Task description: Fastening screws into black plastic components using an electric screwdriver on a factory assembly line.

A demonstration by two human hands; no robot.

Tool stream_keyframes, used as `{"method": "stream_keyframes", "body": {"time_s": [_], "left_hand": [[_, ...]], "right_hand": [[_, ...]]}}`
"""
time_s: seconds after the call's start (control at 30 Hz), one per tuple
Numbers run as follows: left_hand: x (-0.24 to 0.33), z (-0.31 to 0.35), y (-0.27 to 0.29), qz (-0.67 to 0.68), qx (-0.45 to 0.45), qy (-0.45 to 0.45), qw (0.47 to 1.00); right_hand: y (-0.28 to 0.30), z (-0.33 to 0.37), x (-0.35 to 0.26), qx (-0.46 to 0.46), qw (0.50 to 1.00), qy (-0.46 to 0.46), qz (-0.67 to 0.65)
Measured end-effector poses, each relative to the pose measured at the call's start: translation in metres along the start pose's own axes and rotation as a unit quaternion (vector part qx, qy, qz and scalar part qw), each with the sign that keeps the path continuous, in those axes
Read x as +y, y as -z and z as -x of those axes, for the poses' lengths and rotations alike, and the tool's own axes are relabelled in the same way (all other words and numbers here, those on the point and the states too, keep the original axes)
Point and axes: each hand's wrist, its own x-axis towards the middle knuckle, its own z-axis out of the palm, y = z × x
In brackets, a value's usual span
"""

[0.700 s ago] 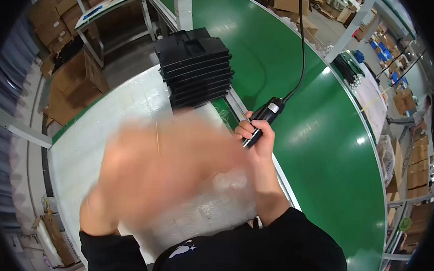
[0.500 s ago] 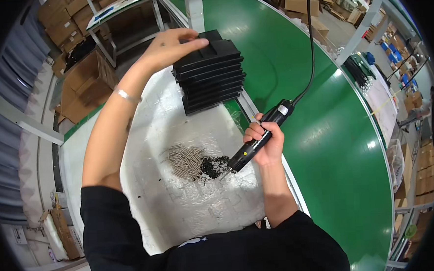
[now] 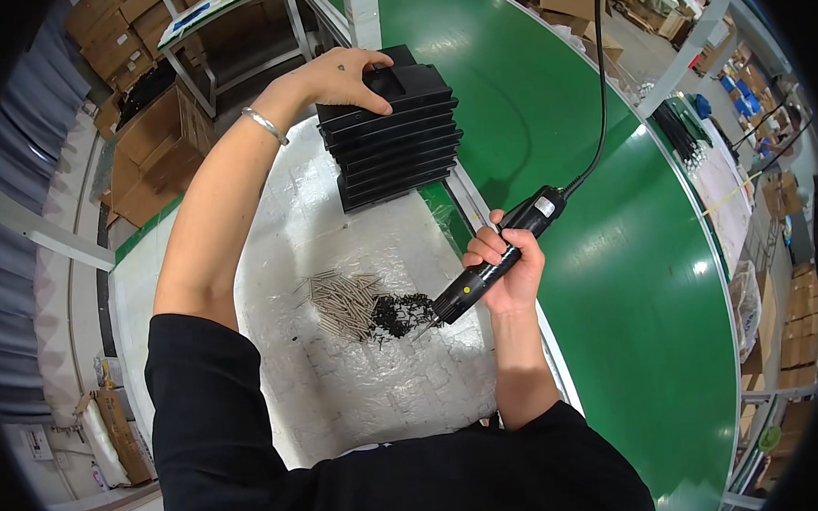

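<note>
My left hand (image 3: 344,78) is on top of a stack of black plastic panels (image 3: 394,154) at the far end of the white work surface. Its thumb and fingers curve over the uppermost panel (image 3: 423,84) and grip it; some fingertips are hidden. My right hand (image 3: 511,269) is closed round a black corded electric screwdriver (image 3: 497,255), its bit slanting down to the left. Close to the bit lies a pile of small black screws (image 3: 403,315). Beside them is a heap of thin metal pins or rods (image 3: 342,303).
A green table (image 3: 604,273) stretches along the right, and the screwdriver's cable (image 3: 598,125) rises above it. A metal post (image 3: 362,17) stands behind the stack. An open cardboard box (image 3: 159,158) sits at the far left, below a small side table (image 3: 230,15).
My left hand has settled lower on the top panel, with its thumb drawn nearer to me. The right hand and screwdriver have shifted slightly to the right.
</note>
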Motion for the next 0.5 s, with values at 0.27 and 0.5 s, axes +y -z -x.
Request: {"method": "stream_keyframes", "body": {"time_s": [0.27,0.5], "left_hand": [[0.000,-0.001,-0.002,0.011,0.085,-0.052,0.995],[-0.010,0.037,0.021,0.088,0.134,-0.035,0.986]], "right_hand": [[0.004,0.001,-0.001,0.001,1.000,0.004,-0.001],[0.007,0.007,0.003,-0.015,1.000,-0.010,0.000]]}}
